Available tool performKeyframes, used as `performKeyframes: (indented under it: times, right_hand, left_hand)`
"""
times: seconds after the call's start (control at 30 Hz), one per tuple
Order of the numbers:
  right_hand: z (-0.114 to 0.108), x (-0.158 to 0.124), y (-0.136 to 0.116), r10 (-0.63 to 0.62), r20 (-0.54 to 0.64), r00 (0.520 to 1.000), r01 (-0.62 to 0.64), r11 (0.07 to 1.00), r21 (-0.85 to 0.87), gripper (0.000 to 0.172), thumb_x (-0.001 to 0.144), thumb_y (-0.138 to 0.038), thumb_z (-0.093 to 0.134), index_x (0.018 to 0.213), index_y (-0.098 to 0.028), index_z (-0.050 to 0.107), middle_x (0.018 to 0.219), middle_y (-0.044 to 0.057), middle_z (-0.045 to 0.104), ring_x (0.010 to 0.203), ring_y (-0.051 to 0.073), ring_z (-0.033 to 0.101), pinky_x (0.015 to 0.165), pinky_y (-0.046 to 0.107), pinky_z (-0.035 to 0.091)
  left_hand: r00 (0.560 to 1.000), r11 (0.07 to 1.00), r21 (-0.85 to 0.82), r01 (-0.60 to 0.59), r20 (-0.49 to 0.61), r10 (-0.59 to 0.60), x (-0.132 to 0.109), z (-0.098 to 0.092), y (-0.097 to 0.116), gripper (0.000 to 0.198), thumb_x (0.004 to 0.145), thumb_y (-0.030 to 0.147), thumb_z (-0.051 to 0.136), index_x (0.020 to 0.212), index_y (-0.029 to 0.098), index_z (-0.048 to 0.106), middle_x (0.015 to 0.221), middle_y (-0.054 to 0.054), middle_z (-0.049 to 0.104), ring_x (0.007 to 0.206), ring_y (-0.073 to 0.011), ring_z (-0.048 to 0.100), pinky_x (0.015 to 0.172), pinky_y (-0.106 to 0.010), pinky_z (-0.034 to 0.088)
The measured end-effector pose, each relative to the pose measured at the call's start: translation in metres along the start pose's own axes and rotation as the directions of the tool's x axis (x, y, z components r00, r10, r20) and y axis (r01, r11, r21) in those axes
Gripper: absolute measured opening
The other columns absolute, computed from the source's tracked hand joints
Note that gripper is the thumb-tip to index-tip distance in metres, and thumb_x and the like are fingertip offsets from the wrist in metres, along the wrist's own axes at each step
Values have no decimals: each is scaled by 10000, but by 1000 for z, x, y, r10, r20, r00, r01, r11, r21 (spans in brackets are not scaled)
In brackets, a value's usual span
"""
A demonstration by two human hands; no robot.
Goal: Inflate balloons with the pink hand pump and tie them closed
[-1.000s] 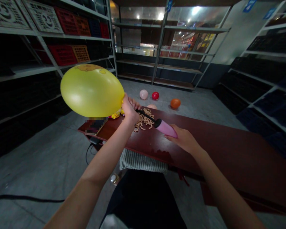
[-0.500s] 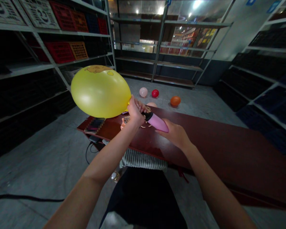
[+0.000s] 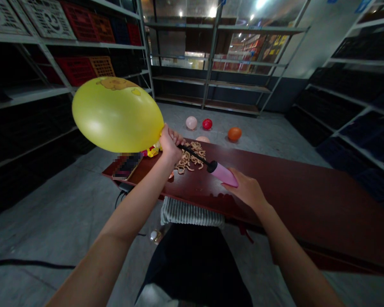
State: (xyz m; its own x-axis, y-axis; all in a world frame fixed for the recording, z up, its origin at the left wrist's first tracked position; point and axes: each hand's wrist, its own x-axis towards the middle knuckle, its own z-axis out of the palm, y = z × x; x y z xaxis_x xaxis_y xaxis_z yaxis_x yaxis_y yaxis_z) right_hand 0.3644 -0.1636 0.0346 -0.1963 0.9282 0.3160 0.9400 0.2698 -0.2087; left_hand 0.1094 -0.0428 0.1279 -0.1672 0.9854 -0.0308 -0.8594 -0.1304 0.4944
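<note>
A large inflated yellow balloon with a brown printed figure hangs at the left, its neck inside the closed fingers of my left hand. That hand also covers one end of a hand balloon pump. Out of it runs the pump's thin black rod, drawn out, into the pink barrel of the balloon pump. Wrapped round the barrel's near end is my right hand. Below and between the hands, a heap of curled beige pieces lies on the dark red table.
On the table's left end lie a blurred dark flat object and colourful wrappers. Beyond the table, white, red and orange balloons rest on the floor. Metal shelves stand around. A bottle is near my legs.
My hands have moved apart: the left with the balloon to the left, the right with the pump barrel right and down. More of the black rod now shows between them.
</note>
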Motion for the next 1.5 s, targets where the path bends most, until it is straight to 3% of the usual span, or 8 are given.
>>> performKeyframes:
  times: [0.23,0.4,0.67,0.9,1.07,1.3,1.5]
  right_hand:
    - [12,-10,22,-3,-45,999,2,999,-32,548,895,-507,609,1335,-185,560,1254,134,703,1031,334,721,828,447,573]
    - [10,-7,22,12,-17,1000,-12,1000,0,526,892,-517,614,1317,-208,575,1200,112,729,988,328,732,782,419,568]
    - [8,14,-8,14,26,1000,-14,1000,-7,512,909,-535,589,1286,-188,588,1016,113,769,835,311,743,666,357,519]
    - [0,35,-40,12,-11,1000,-11,997,79,517,899,-602,586,1236,-210,600,1044,88,761,873,292,734,680,336,496]
    - [2,30,-37,23,17,1000,-25,992,126,556,889,-613,603,1298,-237,575,1140,71,742,929,283,725,714,335,506]
    - [14,19,-17,33,-41,999,-27,990,137,585,882,-576,623,1365,-252,551,1239,82,714,1008,301,718,794,384,544]
    - [16,0,6,10,-72,997,-4,996,88,541,875,-515,645,1344,-257,571,1202,77,733,972,293,733,788,384,559]
  left_hand:
    - [1000,1000,-10,-11,-11,11,2,1,7,537,989,352,521,558,204,236,417,73,205,339,-67,188,386,-241,219]
    - [999,999,8,-49,-13,49,-4,3,2,543,995,379,523,565,199,244,412,76,207,335,-62,198,389,-235,210]
    - [998,998,12,-69,-7,69,-15,5,-26,537,1026,357,457,561,202,240,416,68,198,333,-75,191,379,-252,186]
    - [996,1000,15,-11,86,9,-29,6,-49,530,1015,351,475,555,201,259,418,67,183,338,-77,182,375,-247,186]
    - [994,997,48,68,79,-71,-25,2,-43,549,1002,394,505,552,202,256,416,71,193,344,-71,179,385,-242,207]
    - [997,994,84,64,47,-68,-19,10,-26,567,994,419,526,553,202,245,407,72,208,341,-69,194,394,-243,215]
    - [999,996,77,37,37,-40,-11,10,-4,551,1005,379,502,559,202,231,399,71,209,328,-66,196,384,-240,219]
